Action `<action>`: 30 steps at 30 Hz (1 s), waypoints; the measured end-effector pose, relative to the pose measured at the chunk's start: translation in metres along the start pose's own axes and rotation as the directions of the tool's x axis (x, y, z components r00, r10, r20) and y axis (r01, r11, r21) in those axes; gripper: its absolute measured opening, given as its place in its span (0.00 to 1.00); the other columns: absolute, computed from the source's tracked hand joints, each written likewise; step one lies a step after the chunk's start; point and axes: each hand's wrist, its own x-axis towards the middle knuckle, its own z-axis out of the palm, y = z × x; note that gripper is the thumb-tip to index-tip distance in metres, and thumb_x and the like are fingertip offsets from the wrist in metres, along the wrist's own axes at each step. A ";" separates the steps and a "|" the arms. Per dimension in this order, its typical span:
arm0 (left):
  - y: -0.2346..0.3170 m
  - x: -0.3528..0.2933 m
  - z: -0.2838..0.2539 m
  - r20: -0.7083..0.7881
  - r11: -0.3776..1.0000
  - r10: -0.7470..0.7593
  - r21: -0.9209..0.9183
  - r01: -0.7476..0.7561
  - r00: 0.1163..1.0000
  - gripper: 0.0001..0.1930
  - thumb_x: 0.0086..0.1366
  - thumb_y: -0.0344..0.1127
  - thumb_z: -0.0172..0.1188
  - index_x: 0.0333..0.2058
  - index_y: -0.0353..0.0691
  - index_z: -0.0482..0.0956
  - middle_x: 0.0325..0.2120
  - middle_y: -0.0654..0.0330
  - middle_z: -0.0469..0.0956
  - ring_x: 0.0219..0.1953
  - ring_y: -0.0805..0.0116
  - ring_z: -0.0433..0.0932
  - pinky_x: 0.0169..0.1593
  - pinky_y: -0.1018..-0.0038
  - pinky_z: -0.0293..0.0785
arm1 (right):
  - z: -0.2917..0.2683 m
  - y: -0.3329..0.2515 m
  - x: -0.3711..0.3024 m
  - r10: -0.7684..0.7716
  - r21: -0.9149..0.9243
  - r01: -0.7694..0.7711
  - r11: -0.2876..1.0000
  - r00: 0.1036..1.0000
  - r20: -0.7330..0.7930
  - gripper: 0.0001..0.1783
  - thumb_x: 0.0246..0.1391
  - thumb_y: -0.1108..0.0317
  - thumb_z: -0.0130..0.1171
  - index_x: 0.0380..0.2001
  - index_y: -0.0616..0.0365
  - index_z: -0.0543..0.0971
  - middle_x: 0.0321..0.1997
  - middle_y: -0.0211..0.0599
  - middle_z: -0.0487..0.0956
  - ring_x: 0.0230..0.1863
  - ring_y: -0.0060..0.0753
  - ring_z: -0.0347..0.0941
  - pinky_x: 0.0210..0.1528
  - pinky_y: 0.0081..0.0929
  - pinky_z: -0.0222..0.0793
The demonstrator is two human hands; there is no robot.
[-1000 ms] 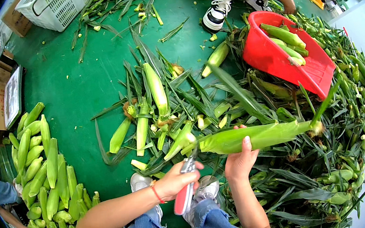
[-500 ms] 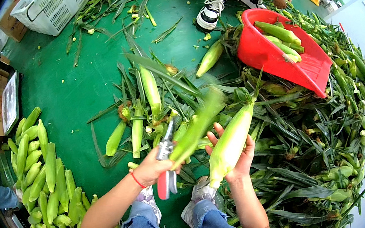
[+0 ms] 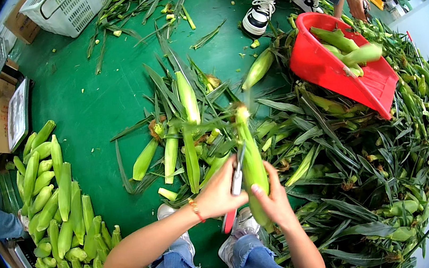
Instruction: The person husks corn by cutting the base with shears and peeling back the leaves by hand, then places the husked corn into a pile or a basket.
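Observation:
My right hand (image 3: 276,197) is wrapped round an ear of corn (image 3: 254,167) in its green husk, held upright in front of my shoes. Brown silk and a pale end show at its upper tip, slightly blurred. My left hand (image 3: 219,191) grips pruning shears (image 3: 236,178) with a red handle, and their blades lie against the ear's left side near the top. Just beyond my hands, several husked ears (image 3: 171,155) lie among loose leaves on the green floor.
Trimmed ears (image 3: 61,206) are heaped at my left. A large pile of leafy corn (image 3: 361,191) fills the right side, with a red scoop (image 3: 320,75) of ears on it. A co-worker's hand (image 3: 356,5) is beyond. A white basket (image 3: 69,15) stands far left.
The blurred green piece in my left hand is gone from it. The shears have moved right, onto the ear, which now stands more upright. A blurred ear appears over the red scoop.

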 end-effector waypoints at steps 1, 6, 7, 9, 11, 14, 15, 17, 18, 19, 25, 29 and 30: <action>0.003 0.007 -0.008 -0.040 0.986 -0.052 0.157 0.058 0.998 0.36 0.47 0.33 0.58 0.55 0.32 0.56 0.40 0.44 0.69 0.42 0.48 0.73 0.46 0.62 0.70 | 0.003 -0.001 -0.003 -0.024 0.018 0.024 1.000 1.000 -0.004 0.37 0.55 0.51 0.55 0.62 0.52 0.54 0.49 0.58 0.74 0.51 0.56 0.72 0.52 0.41 0.66; 0.003 0.001 -0.046 0.191 0.942 -0.018 0.332 -0.047 0.981 0.39 0.44 0.32 0.58 0.57 0.31 0.54 0.41 0.46 0.68 0.44 0.52 0.71 0.49 0.66 0.68 | -0.020 -0.002 -0.004 -0.011 -0.244 0.011 0.970 1.000 0.002 0.37 0.51 0.47 0.58 0.59 0.51 0.60 0.46 0.53 0.76 0.44 0.57 0.75 0.44 0.42 0.71; 0.011 -0.001 -0.059 0.316 0.921 -0.119 0.389 -0.014 0.941 0.44 0.43 0.33 0.59 0.60 0.29 0.49 0.47 0.44 0.64 0.49 0.50 0.67 0.55 0.66 0.63 | -0.022 -0.005 -0.003 -0.070 -0.377 0.068 0.924 0.997 0.008 0.36 0.49 0.46 0.59 0.58 0.49 0.62 0.42 0.51 0.76 0.41 0.55 0.75 0.41 0.42 0.72; 0.006 -0.005 -0.064 0.343 0.922 -0.108 0.386 -0.035 0.933 0.43 0.44 0.33 0.58 0.59 0.27 0.49 0.47 0.43 0.63 0.49 0.50 0.67 0.54 0.67 0.64 | -0.027 -0.011 -0.004 -0.116 -0.548 0.127 0.827 0.992 0.056 0.36 0.47 0.46 0.60 0.57 0.47 0.64 0.38 0.47 0.76 0.36 0.51 0.76 0.37 0.41 0.72; -0.003 -0.007 -0.062 0.327 0.917 -0.070 0.393 -0.068 0.942 0.40 0.45 0.33 0.58 0.58 0.28 0.53 0.44 0.43 0.66 0.45 0.50 0.70 0.50 0.65 0.66 | -0.029 -0.014 -0.004 -0.088 -0.639 0.144 0.756 0.989 0.119 0.37 0.45 0.46 0.61 0.57 0.46 0.66 0.36 0.45 0.74 0.32 0.49 0.76 0.34 0.40 0.72; -0.010 -0.013 -0.060 0.238 0.916 -0.128 0.401 0.022 0.963 0.27 0.47 0.33 0.58 0.48 0.34 0.64 0.30 0.46 0.73 0.34 0.50 0.75 0.38 0.62 0.70 | -0.037 -0.011 -0.001 -0.136 -0.700 0.176 0.692 0.984 0.113 0.37 0.44 0.46 0.62 0.57 0.45 0.66 0.36 0.43 0.71 0.31 0.47 0.75 0.32 0.40 0.72; -0.015 -0.015 -0.064 0.151 0.883 -0.235 0.446 0.146 0.960 0.24 0.47 0.33 0.58 0.45 0.35 0.66 0.28 0.46 0.73 0.33 0.50 0.75 0.37 0.62 0.70 | -0.041 -0.004 0.000 -0.157 -0.629 0.185 0.755 0.982 0.101 0.36 0.44 0.47 0.62 0.57 0.44 0.67 0.40 0.44 0.71 0.35 0.47 0.75 0.35 0.37 0.73; -0.024 -0.009 -0.075 0.095 0.794 -0.471 0.478 0.375 0.877 0.28 0.48 0.31 0.58 0.51 0.38 0.64 0.31 0.50 0.73 0.36 0.56 0.76 0.38 0.66 0.71 | -0.049 0.020 0.003 -0.104 -0.112 0.110 0.988 0.993 0.058 0.33 0.47 0.56 0.60 0.57 0.53 0.65 0.44 0.43 0.73 0.40 0.41 0.75 0.43 0.33 0.71; -0.032 -0.013 -0.070 0.178 0.892 -0.389 0.319 0.321 0.904 0.32 0.48 0.31 0.58 0.54 0.38 0.60 0.33 0.52 0.73 0.38 0.59 0.75 0.40 0.68 0.70 | -0.047 0.029 0.004 0.034 0.288 -0.056 0.956 0.996 0.081 0.32 0.48 0.60 0.58 0.56 0.57 0.64 0.44 0.42 0.73 0.40 0.39 0.75 0.45 0.31 0.71; -0.040 -0.022 -0.061 0.241 0.953 -0.294 0.148 0.265 0.925 0.35 0.48 0.30 0.58 0.57 0.39 0.57 0.36 0.54 0.72 0.40 0.62 0.73 0.42 0.69 0.70 | -0.040 0.035 0.008 0.121 0.498 -0.158 0.853 0.987 0.105 0.28 0.52 0.59 0.51 0.55 0.57 0.63 0.44 0.43 0.73 0.41 0.41 0.74 0.45 0.35 0.72; -0.014 0.004 -0.015 0.144 0.999 -0.032 0.040 0.026 0.989 0.37 0.49 0.32 0.58 0.59 0.36 0.54 0.36 0.52 0.73 0.38 0.61 0.74 0.41 0.69 0.71 | 0.005 0.017 0.010 0.338 0.675 -0.486 0.555 0.873 0.350 0.25 0.59 0.50 0.31 0.44 0.58 0.68 0.30 0.49 0.76 0.27 0.45 0.75 0.30 0.39 0.74; -0.063 0.042 -0.036 -0.307 0.968 -0.226 0.036 0.249 0.924 0.17 0.51 0.30 0.57 0.41 0.37 0.67 0.26 0.55 0.74 0.26 0.62 0.74 0.31 0.69 0.71 | -0.007 0.012 0.009 0.171 0.766 -0.596 0.241 0.803 0.571 0.32 0.60 0.42 0.28 0.43 0.60 0.70 0.26 0.50 0.75 0.23 0.48 0.72 0.27 0.39 0.71; -0.072 0.043 -0.049 -0.376 0.955 -0.295 -0.083 0.286 0.878 0.16 0.53 0.29 0.57 0.41 0.37 0.67 0.26 0.58 0.74 0.25 0.66 0.73 0.31 0.71 0.71 | -0.007 0.009 0.007 0.098 0.784 -0.598 0.167 0.801 0.590 0.34 0.60 0.40 0.27 0.44 0.60 0.70 0.28 0.50 0.75 0.23 0.47 0.73 0.28 0.39 0.72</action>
